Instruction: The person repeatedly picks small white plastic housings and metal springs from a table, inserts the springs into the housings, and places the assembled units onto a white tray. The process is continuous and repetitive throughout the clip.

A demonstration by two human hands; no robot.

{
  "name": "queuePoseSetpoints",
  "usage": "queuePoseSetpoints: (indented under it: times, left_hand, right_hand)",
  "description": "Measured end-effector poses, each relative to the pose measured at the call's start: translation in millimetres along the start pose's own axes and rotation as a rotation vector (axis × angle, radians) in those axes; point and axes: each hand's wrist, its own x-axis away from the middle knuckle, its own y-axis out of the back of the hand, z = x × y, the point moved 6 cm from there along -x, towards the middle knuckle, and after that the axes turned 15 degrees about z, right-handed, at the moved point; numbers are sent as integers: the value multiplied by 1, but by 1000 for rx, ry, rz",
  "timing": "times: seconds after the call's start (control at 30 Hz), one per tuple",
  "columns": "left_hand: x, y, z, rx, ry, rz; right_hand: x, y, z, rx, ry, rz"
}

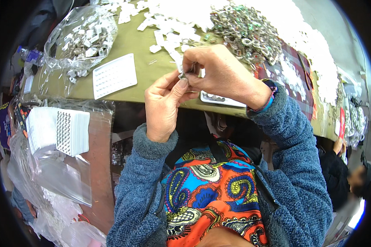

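The left hand [164, 101] and the right hand [223, 70] are meeting above the near edge of the counter [146, 82], their fingertips pinching a small piece [183, 76] between them. Its exact shape is hiding behind the fingers, so whether it is finished or only half put together I cannot tell. Judging by what is lying around, plenty is remaining: a heap of metal rings [245, 35] is sitting beyond the right hand, and loose white pieces [169, 37] are spreading across the counter. A clear bag [86, 37] is holding more small parts. A white tray [114, 76] is resting left of the hands, and another tray [206, 98], carrying round grey things, is lying partly beneath the right wrist.
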Motion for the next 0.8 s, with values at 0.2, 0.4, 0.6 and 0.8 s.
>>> queuePoseSetpoints:
  times: [0.2,0.4,0.6,0.8]
  left_hand:
    - [22,-23,27,69,105,21]
    - [45,-44,69,151,362,152]
    - [40,-47,91,241,436,218]
    - [37,-47,98,212,477,189]
  right_hand:
    - [54,-27,-4,-191,-22,-282]
    - [137,-46,-23,-297,-184,-406]
    - [157,-22,-71,-115,-371,-554]
    - [130,-7,-86,103,-262,-615]
